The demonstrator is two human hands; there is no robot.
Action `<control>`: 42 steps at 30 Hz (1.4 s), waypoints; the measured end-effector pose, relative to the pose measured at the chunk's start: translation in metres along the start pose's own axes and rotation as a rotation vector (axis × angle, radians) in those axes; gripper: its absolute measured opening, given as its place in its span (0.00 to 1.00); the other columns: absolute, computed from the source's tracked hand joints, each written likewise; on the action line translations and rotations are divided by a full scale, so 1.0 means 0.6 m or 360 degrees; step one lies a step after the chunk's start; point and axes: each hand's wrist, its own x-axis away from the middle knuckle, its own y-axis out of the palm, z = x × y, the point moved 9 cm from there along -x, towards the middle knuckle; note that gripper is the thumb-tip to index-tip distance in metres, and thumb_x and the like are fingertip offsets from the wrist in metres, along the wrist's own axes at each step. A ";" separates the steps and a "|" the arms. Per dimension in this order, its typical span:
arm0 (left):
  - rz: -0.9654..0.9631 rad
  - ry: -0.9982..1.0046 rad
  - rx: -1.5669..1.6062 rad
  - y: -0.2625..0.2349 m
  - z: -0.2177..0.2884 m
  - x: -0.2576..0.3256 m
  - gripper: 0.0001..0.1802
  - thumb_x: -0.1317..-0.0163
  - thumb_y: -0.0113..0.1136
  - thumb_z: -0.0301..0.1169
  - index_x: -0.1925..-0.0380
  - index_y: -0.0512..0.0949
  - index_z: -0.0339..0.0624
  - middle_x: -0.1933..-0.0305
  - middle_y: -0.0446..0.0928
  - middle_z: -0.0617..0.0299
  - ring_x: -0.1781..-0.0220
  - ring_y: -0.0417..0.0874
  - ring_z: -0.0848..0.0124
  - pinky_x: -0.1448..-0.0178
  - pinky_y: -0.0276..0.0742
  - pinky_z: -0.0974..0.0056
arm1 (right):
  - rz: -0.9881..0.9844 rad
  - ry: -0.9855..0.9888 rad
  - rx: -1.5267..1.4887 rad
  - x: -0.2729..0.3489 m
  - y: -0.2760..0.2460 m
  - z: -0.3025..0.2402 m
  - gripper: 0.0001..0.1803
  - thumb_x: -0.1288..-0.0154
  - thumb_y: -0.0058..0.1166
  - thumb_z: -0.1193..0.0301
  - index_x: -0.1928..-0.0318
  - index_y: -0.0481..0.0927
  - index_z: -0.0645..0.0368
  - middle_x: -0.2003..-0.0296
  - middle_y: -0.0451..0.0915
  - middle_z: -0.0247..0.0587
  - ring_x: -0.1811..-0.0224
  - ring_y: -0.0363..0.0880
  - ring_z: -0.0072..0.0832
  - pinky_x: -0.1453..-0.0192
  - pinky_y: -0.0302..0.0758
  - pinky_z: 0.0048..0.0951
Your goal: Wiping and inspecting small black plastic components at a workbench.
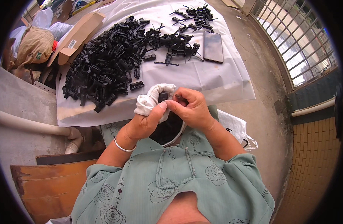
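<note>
There are two hands, one left hand [146, 122] and one right hand [195, 112], with one bracelet [124, 146], one white cloth [144, 104] and one dark piece [163, 96] at the fingertips. One table [212, 85] carries one phone [213, 47] and dozens of black plastic parts [108, 59], too overlapped to count exactly. One bucket [178, 139] and one shirt [141, 177] with two cords [190, 164] show, plus one long cardboard box [79, 34] and one barred window [291, 39].
</note>
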 end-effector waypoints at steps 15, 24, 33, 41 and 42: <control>0.0183 0.0301 -0.0765 -0.017 0.015 -0.017 0.14 0.42 0.44 0.21 0.54 0.68 0.33 0.61 0.72 0.57 0.59 0.72 0.72 0.51 0.69 0.70 | -0.0367 -0.0059 0.0327 -0.022 0.029 0.004 0.10 0.35 0.47 0.71 0.73 0.71 0.65 0.79 0.69 0.44 0.78 0.66 0.30 0.71 0.66 0.29; 0.0869 0.0581 -0.2465 -0.108 0.134 -0.040 0.32 0.47 0.59 0.26 0.40 0.63 0.35 0.45 0.69 0.44 0.40 0.67 0.51 0.38 0.63 0.57 | 0.0036 -0.0149 0.0719 -0.062 -0.012 0.061 0.09 0.37 0.50 0.69 0.69 0.73 0.63 0.75 0.76 0.47 0.74 0.73 0.42 0.68 0.71 0.33; 0.0741 0.0591 -0.1689 -0.104 0.034 -0.030 0.18 0.46 0.59 0.24 0.54 0.73 0.33 0.53 0.74 0.47 0.50 0.75 0.55 0.48 0.73 0.61 | 0.0185 -0.0288 0.1680 -0.102 -0.022 0.086 0.04 0.43 0.51 0.72 0.68 0.73 0.57 0.76 0.75 0.40 0.74 0.76 0.39 0.72 0.73 0.39; 0.0616 0.0157 -0.1086 -0.089 -0.016 -0.051 0.16 0.42 0.55 0.25 0.53 0.71 0.32 0.61 0.77 0.50 0.66 0.80 0.65 0.63 0.76 0.67 | -0.0036 -0.1046 0.1321 -0.011 0.037 -0.038 0.06 0.47 0.55 0.76 0.68 0.74 0.58 0.82 0.66 0.33 0.82 0.69 0.29 0.80 0.65 0.28; 0.0572 -0.0028 -0.0753 -0.091 -0.037 -0.050 0.16 0.41 0.54 0.24 0.53 0.71 0.31 0.61 0.77 0.52 0.69 0.79 0.71 0.67 0.75 0.70 | 0.0024 -0.1034 0.1135 -0.011 0.028 -0.044 0.06 0.47 0.57 0.76 0.68 0.74 0.58 0.82 0.67 0.32 0.83 0.67 0.25 0.80 0.63 0.26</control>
